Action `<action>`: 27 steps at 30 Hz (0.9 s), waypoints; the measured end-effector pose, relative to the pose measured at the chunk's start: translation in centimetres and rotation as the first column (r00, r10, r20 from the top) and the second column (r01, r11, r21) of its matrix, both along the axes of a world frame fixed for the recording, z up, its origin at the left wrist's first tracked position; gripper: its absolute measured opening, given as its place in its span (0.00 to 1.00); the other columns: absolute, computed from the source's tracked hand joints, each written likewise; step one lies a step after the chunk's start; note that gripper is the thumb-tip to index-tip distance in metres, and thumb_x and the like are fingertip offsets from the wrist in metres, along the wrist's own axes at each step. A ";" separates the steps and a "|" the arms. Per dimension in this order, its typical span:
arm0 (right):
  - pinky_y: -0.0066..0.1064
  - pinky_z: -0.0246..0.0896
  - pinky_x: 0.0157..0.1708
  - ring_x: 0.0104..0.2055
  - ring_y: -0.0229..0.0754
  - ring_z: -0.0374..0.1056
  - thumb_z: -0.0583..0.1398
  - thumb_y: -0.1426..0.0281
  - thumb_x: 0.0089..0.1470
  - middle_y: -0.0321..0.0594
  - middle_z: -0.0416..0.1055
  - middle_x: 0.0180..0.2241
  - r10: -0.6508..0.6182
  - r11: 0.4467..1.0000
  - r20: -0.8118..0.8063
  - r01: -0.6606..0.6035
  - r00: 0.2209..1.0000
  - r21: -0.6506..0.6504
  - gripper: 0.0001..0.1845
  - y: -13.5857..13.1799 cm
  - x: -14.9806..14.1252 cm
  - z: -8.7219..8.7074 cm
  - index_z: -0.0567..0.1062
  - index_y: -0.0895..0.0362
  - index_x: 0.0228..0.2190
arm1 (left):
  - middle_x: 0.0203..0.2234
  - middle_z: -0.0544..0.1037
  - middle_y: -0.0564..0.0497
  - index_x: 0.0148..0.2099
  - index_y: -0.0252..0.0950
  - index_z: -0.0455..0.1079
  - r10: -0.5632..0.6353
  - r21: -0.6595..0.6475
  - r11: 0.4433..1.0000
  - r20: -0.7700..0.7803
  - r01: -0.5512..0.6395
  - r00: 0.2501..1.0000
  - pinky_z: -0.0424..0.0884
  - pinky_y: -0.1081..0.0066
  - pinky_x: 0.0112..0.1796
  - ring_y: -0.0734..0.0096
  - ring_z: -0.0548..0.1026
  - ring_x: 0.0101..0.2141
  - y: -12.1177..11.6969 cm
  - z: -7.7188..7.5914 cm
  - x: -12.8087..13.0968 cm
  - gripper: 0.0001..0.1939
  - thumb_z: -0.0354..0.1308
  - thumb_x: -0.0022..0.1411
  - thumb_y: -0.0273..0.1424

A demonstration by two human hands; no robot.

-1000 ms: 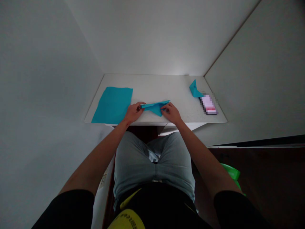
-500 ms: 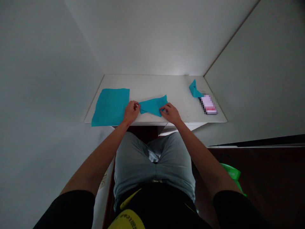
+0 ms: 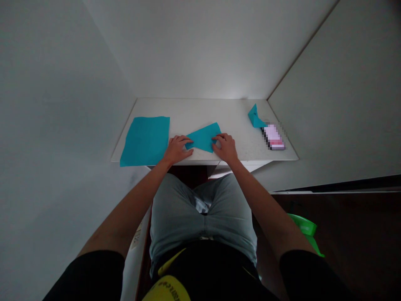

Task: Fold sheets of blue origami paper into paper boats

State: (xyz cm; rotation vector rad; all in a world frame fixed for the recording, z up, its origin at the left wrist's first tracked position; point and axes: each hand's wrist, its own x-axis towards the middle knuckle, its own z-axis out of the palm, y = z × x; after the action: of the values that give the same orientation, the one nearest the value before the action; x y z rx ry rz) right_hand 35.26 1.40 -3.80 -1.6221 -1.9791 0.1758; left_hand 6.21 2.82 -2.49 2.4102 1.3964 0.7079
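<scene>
A folded piece of blue paper (image 3: 203,137), narrow at the left and wide at the right, lies on the white tabletop (image 3: 194,110). My left hand (image 3: 178,149) rests at its narrow end, fingers stretched over the paper and thumb apart on the near side. At the wide end, my right hand (image 3: 226,147) touches the right edge with bent fingers, thumb and forefinger apart. Left of my hands a larger flat blue sheet (image 3: 145,140) overhangs the front edge slightly. Over at the right stands a folded blue paper figure (image 3: 256,117).
A phone (image 3: 274,137), blurred by pixels, lies at the right, touching the paper figure. Walls close in the table at the back and the sides. My legs (image 3: 203,221) are just below its front edge. A green plastic object (image 3: 303,228) stands on the dark floor at lower right.
My left hand has let go of its pinch at the narrow end and spread its fingers over the paper. The paper has tilted slightly, and my right hand's fingers have shifted up a little.
</scene>
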 end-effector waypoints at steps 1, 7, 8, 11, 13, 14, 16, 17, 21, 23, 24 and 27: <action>0.57 0.63 0.63 0.63 0.63 0.67 0.65 0.62 0.65 0.53 0.74 0.62 -0.020 1.000 0.006 0.020 1.000 0.004 0.19 0.0 0.0 -0.2 0.84 0.52 0.55 | 0.56 0.82 0.45 0.57 0.44 0.83 -0.001 -0.013 1.000 0.009 0.001 1.000 0.65 0.47 0.61 0.46 0.74 0.57 0.1 -0.1 0.0 0.18 0.69 0.66 0.36; 0.67 0.54 0.68 0.71 0.71 0.58 0.67 0.49 0.63 0.58 0.68 0.69 -0.091 0.996 0.021 0.091 0.996 0.008 0.34 0.3 -0.2 -1.1 0.78 0.53 0.63 | 0.58 0.80 0.42 0.57 0.43 0.82 0.101 0.005 0.995 0.036 -0.101 0.994 0.64 0.48 0.63 0.47 0.75 0.59 0.4 -0.4 0.2 0.15 0.66 0.71 0.38; 0.67 0.55 0.68 0.71 0.71 0.58 0.67 0.48 0.62 0.58 0.68 0.69 -0.084 0.996 0.021 0.084 0.996 -0.001 0.36 0.3 -0.2 -1.0 0.77 0.53 0.64 | 0.60 0.78 0.40 0.60 0.41 0.81 0.163 0.014 0.986 0.039 -0.164 0.986 0.64 0.47 0.63 0.45 0.74 0.60 0.3 -0.5 0.3 0.18 0.67 0.71 0.39; 0.65 0.57 0.68 0.68 0.69 0.62 0.67 0.46 0.62 0.57 0.70 0.67 -0.039 0.999 0.017 0.040 0.999 -0.027 0.38 0.2 -0.1 -0.7 0.75 0.54 0.66 | 0.64 0.73 0.33 0.68 0.36 0.72 0.302 0.019 0.953 0.035 -0.302 0.953 0.61 0.44 0.65 0.37 0.69 0.65 0.2 -0.5 0.6 0.34 0.70 0.67 0.46; 0.64 0.57 0.68 0.67 0.68 0.64 0.66 0.45 0.62 0.57 0.71 0.66 -0.023 0.999 0.016 0.024 1.000 -0.034 0.39 0.2 -0.1 -0.5 0.74 0.53 0.66 | 0.66 0.71 0.31 0.70 0.35 0.69 0.312 0.017 0.950 0.017 -0.312 0.950 0.59 0.44 0.66 0.35 0.66 0.66 0.1 -0.5 0.7 0.38 0.71 0.66 0.49; 0.64 0.58 0.68 0.68 0.68 0.64 0.66 0.44 0.62 0.57 0.71 0.66 -0.022 0.999 0.019 0.022 1.000 -0.033 0.40 0.2 -0.1 -0.5 0.73 0.54 0.66 | 0.66 0.71 0.31 0.69 0.34 0.69 0.307 0.018 0.952 0.006 -0.307 0.952 0.58 0.44 0.67 0.35 0.65 0.67 0.1 -0.5 0.7 0.39 0.71 0.65 0.50; 0.64 0.57 0.68 0.69 0.68 0.62 0.66 0.43 0.61 0.59 0.69 0.68 -0.026 0.999 0.025 0.027 0.999 -0.032 0.43 0.2 -0.2 -0.5 0.72 0.55 0.67 | 0.65 0.72 0.32 0.67 0.35 0.70 0.299 0.017 0.954 -0.013 -0.299 0.954 0.58 0.44 0.67 0.36 0.66 0.66 0.1 -0.5 0.7 0.38 0.72 0.64 0.51; 0.63 0.57 0.69 0.70 0.68 0.61 0.67 0.42 0.60 0.59 0.68 0.69 -0.026 0.999 0.029 0.027 0.999 -0.033 0.46 0.2 -0.2 -0.5 0.71 0.56 0.68 | 0.64 0.72 0.33 0.65 0.36 0.71 0.296 0.014 0.955 -0.018 -0.296 0.955 0.59 0.44 0.66 0.36 0.66 0.65 0.1 -0.5 0.7 0.36 0.72 0.64 0.51; 0.63 0.55 0.70 0.71 0.68 0.60 0.66 0.39 0.59 0.59 0.67 0.70 -0.011 0.999 0.044 0.013 0.999 -0.045 0.50 0.2 -0.2 -0.5 0.68 0.56 0.70 | 0.59 0.77 0.37 0.58 0.38 0.74 0.261 0.000 0.965 -0.022 -0.261 0.965 0.61 0.46 0.63 0.40 0.69 0.61 0.1 -0.3 0.4 0.27 0.72 0.65 0.48; 0.63 0.55 0.70 0.71 0.68 0.60 0.65 0.39 0.60 0.58 0.67 0.69 -0.001 0.999 0.046 0.003 0.999 -0.046 0.49 0.1 -0.1 -0.4 0.68 0.55 0.70 | 0.55 0.80 0.40 0.54 0.40 0.75 0.221 -0.016 0.975 -0.011 -0.221 0.975 0.62 0.48 0.62 0.43 0.71 0.60 0.2 -0.2 0.3 0.18 0.69 0.69 0.44; 0.63 0.56 0.70 0.71 0.68 0.60 0.65 0.38 0.60 0.57 0.68 0.69 0.003 0.999 0.046 -0.001 0.999 -0.046 0.49 0.1 -0.1 -0.3 0.68 0.54 0.70 | 0.53 0.81 0.41 0.52 0.40 0.76 0.209 -0.025 0.978 0.005 -0.209 0.978 0.62 0.48 0.62 0.45 0.73 0.58 0.3 -0.2 0.3 0.14 0.67 0.70 0.41; 0.62 0.56 0.70 0.70 0.68 0.61 0.65 0.38 0.60 0.56 0.69 0.69 0.009 0.999 0.044 -0.007 0.999 -0.053 0.49 -0.1 -0.2 0.0 0.69 0.53 0.70 | 0.46 0.84 0.44 0.48 0.40 0.76 0.203 -0.082 0.977 0.110 -0.195 0.973 0.66 0.52 0.58 0.52 0.77 0.51 0.6 -0.3 0.1 0.07 0.62 0.73 0.36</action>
State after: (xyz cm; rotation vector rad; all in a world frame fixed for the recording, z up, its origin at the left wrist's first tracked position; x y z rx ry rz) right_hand 35.11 1.28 -3.80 -1.6646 -2.0302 0.1980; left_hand 6.26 3.46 -2.76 2.1577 1.6008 0.8190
